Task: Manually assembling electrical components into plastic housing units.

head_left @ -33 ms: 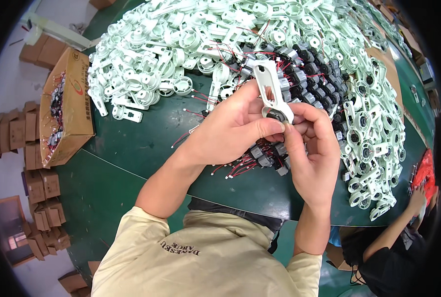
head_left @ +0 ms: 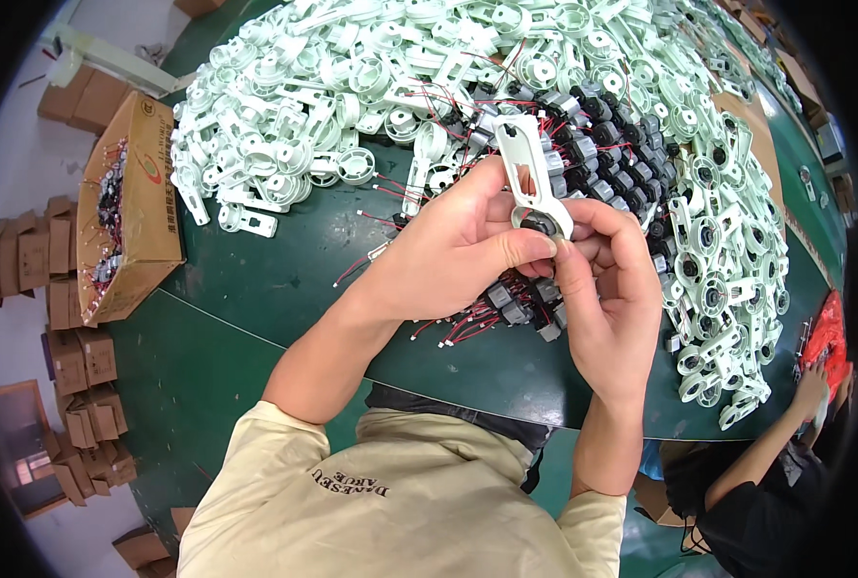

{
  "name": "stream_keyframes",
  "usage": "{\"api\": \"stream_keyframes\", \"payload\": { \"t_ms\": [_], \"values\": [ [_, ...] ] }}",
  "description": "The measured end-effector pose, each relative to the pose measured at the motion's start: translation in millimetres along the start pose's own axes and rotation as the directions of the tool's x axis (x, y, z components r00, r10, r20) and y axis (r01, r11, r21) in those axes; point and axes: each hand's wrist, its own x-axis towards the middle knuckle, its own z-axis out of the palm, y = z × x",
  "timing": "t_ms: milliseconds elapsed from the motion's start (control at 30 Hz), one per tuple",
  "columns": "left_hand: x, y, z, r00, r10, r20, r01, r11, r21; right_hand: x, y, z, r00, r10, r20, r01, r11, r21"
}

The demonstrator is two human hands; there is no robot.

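Pale-green plastic part (head_left: 541, 183) gripped between 2 bare hands

Part is up over the green table (head_left: 294, 255), roughly mid-view, slotted arm pointing up and away, ring end down at the thumbs. Dark round piece (head_left: 537, 223) visible in the ring, partly hidden by fingers. Left hand (head_left: 438, 255): curled closed, fingers behind the part, thumb at the ring end, has hold of it. Right hand (head_left: 610, 294): fingers bent, nearly closed, thumb and index pinching the ring's near right side. The 2 thumb tips about meet there.

Behind the hands: big heap of loose pale-green parts (head_left: 303, 106). Grey-black motors (head_left: 617, 159) with red wires, packed beyond the hands; more motors (head_left: 515, 310) just below them. Right: pale-green parts with dark inserts (head_left: 713, 294), in a long spread. Left: open cardboard box (head_left: 154, 207) holding wired pieces (head_left: 111, 217). Far right: co-worker's hand (head_left: 812, 388) at a red bag (head_left: 828, 332).
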Motion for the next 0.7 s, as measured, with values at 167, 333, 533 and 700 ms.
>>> {"api": "stream_keyframes", "payload": {
  "t_ms": [167,333,533,700],
  "values": [
    [-2,-4,4,0.996,0.076,-0.054,-0.076,0.997,0.005,0,-5,0,0.999,0.037,0.034,-0.037,0.999,0.010],
    [0,1,-2,0.999,0.005,0.054,-0.001,0.997,-0.073,-2,-3,-1,0.999,0.004,0.040,-0.005,1.000,0.019],
    [1,-10,-3,0.995,0.094,0.045,-0.091,0.994,-0.066,0,-2,-1,0.993,-0.111,0.048,0.112,0.993,-0.021],
    [3,-8,1,0.996,0.091,0.020,-0.090,0.993,-0.071,-1,-2,-5,0.988,-0.143,0.054,0.147,0.987,-0.073]
  ]
}}
